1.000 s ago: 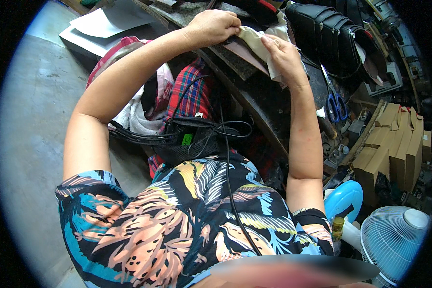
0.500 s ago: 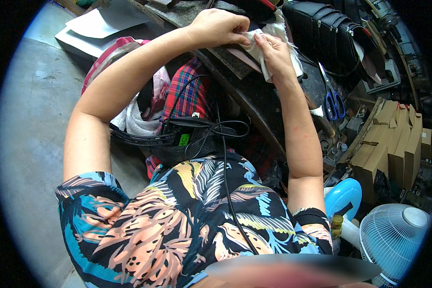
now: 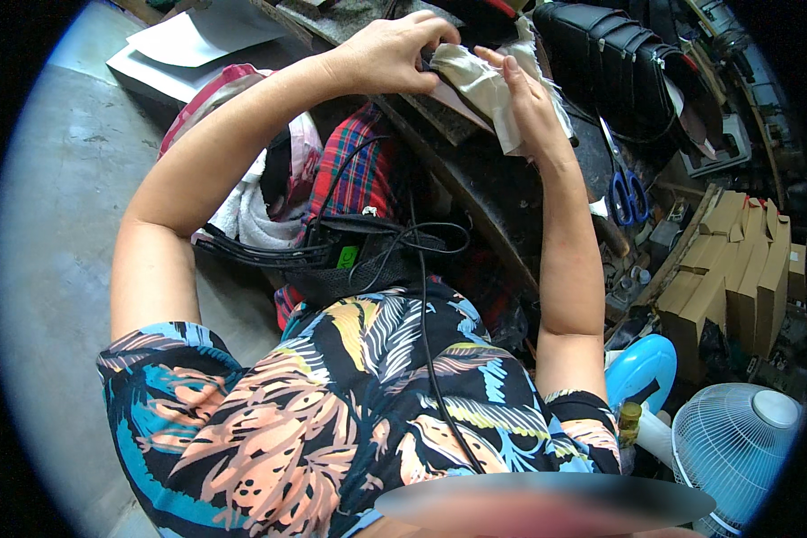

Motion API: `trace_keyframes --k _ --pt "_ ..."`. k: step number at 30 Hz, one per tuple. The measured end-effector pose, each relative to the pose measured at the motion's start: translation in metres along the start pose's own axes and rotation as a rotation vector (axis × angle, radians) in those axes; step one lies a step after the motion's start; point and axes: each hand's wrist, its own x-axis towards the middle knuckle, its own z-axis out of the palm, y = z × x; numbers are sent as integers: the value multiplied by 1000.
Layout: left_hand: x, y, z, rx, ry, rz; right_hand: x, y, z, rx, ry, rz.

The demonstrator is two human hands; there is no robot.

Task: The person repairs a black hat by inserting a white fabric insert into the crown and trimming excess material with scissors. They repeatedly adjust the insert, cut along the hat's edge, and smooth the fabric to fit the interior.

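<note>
A piece of white cloth [image 3: 478, 82] with frayed edges lies at the top of the view, over the dark work surface. My left hand [image 3: 393, 56] is at its left edge, fingers bent and thumb apart, with a gap between them beside the cloth's corner. My right hand [image 3: 533, 108] rests against the right part of the cloth, its fingers and thumb stretched out. What lies under the cloth is partly hidden.
Blue-handled scissors [image 3: 627, 193] lie right of my right forearm. Black bags [image 3: 605, 67] are at the upper right. Cardboard boxes [image 3: 726, 278] and a fan [image 3: 735, 457] stand on the right. A black cable [image 3: 424, 332] runs down my front. White sheets [image 3: 197, 40] lie upper left.
Both hands were pinching the cloth close together. Now their fingers have spread and the hands have moved apart, the left leftward and the right rightward. More of the cloth shows between them.
</note>
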Motion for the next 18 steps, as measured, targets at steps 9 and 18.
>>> trace_keyframes --k 9,18 --pt "-9 2 8 257 32 200 16 -31 -31 -1110 438 -519" --pt "11 4 5 292 199 583 55 -27 -65 -900 350 -216"
